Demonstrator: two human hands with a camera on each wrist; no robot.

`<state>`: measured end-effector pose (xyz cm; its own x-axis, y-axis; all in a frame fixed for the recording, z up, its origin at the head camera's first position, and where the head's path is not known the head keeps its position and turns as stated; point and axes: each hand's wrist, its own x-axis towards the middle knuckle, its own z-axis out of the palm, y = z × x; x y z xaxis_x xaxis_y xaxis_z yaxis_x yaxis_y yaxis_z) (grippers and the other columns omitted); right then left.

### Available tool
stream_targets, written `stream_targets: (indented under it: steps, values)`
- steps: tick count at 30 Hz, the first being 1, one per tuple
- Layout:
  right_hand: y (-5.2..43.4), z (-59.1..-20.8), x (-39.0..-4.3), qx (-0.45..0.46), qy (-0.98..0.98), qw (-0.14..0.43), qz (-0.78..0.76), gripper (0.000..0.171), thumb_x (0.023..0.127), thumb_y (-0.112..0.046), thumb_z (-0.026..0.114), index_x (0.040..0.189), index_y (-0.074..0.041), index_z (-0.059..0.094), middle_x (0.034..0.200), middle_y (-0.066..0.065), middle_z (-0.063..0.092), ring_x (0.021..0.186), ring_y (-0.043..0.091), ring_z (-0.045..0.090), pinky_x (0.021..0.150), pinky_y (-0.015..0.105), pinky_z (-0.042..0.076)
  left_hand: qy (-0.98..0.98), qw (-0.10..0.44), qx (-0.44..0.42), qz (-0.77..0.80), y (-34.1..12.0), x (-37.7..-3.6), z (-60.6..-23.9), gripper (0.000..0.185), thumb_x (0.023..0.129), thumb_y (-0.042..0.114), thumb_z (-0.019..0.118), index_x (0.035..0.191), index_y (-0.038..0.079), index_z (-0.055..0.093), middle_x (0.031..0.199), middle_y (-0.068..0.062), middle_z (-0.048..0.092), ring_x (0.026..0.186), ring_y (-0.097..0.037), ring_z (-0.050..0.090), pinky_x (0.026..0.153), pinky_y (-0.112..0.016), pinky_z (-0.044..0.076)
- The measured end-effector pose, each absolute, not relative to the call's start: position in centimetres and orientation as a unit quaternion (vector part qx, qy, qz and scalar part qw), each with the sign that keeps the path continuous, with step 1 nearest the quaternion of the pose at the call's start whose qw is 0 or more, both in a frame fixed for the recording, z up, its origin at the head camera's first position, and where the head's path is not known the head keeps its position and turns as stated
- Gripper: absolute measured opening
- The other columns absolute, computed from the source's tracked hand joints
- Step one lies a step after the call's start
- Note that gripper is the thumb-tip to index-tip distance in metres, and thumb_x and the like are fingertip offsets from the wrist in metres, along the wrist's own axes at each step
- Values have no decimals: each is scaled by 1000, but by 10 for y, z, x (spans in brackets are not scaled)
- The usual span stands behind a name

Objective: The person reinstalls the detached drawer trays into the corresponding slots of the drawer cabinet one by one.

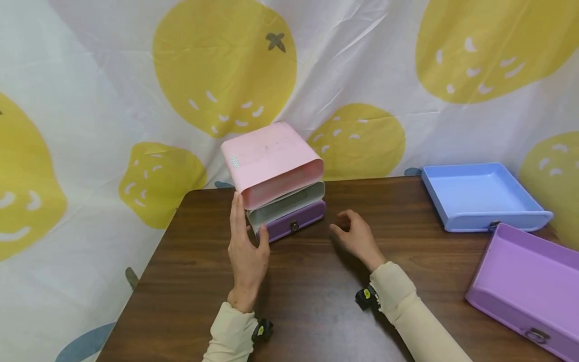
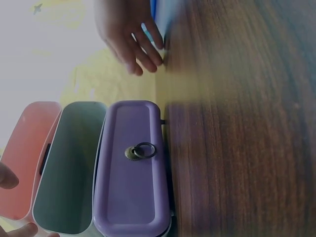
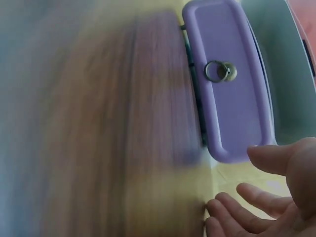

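Note:
A small drawer unit stands on the table, its shells stacked: a pink shell point(image 1: 271, 153) on top and a grey-green shell point(image 1: 289, 203) below, both hollow at the front. At the bottom a purple drawer point(image 1: 281, 226) is in place, with a ring pull point(image 2: 141, 151) on its face. My left hand point(image 1: 246, 254) rests along the unit's left side, fingers straight and pointing up, the thumb by the purple drawer's left end. To the unit's right, my right hand point(image 1: 359, 240) hovers low over the table with relaxed fingers, holding nothing.
At the back right of the table lies a blue drawer point(image 1: 488, 193), open side up. A lilac drawer point(image 1: 534, 276) with a ring pull sits in front, overlapping it in this view. Behind the dark wooden table point(image 1: 307, 301) hangs a lemon-print curtain point(image 1: 362, 75).

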<state>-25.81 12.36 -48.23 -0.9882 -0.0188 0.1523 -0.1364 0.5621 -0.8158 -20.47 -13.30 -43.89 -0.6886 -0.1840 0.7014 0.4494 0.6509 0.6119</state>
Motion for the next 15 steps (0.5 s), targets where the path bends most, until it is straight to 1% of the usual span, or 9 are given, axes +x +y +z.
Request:
stream_targets:
  steps: [4, 11, 15]
  values:
    - [134, -475, -249, 48, -902, 62, 426, 41, 100, -20, 68, 131, 6, 60, 128, 27, 64, 121, 43, 63, 106, 55, 49, -824, 377, -78, -415, -133, -205, -438, 87, 95, 5, 67, 167, 27, 24, 174, 8, 25, 142, -20, 52, 97, -47, 57]
    - [152, -455, -229, 61, -919, 88, 379, 41, 99, -20, 69, 129, 6, 62, 128, 26, 63, 122, 45, 61, 105, 58, 48, -824, 378, -79, -415, -133, -206, -437, 87, 95, 5, 66, 167, 27, 24, 174, 7, 26, 143, -20, 52, 98, -46, 57]
    - [163, -448, -219, 52, -933, 95, 344, 41, 99, -23, 69, 129, 4, 62, 129, 25, 63, 122, 46, 61, 104, 63, 46, -825, 375, -77, -415, -134, -205, -438, 88, 94, 5, 67, 167, 29, 23, 174, 6, 26, 141, -19, 53, 97, -47, 57]
